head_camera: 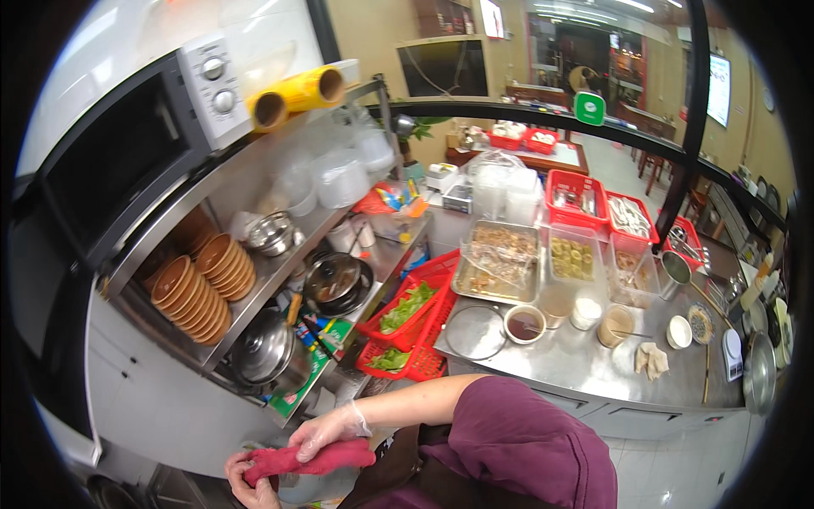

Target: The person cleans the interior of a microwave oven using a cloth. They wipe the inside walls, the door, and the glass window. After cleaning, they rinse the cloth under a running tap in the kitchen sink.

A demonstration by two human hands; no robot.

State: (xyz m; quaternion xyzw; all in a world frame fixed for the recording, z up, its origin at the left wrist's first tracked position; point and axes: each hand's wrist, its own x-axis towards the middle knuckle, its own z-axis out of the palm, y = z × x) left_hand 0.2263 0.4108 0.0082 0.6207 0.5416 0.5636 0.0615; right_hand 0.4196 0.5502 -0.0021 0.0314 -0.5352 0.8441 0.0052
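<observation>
My right hand [321, 431], in a clear plastic glove, grips the middle of a long, soft red thing [340, 455] from above. My left hand [247, 485] holds its far left end, with fingers curled around it. Whether this is a cloth or raw meat I cannot tell. Both hands are at the bottom left, close to the front of my dark apron [388, 474]. What lies below them is mostly hidden.
Left stands a metal shelf [280, 273] with stacked brown bowls [191, 302], pots and a microwave [127, 153]. Red baskets of lettuce [407, 308] stand beside it. The steel counter [540, 356] at right holds food trays [499, 261], cups and a scale [732, 353].
</observation>
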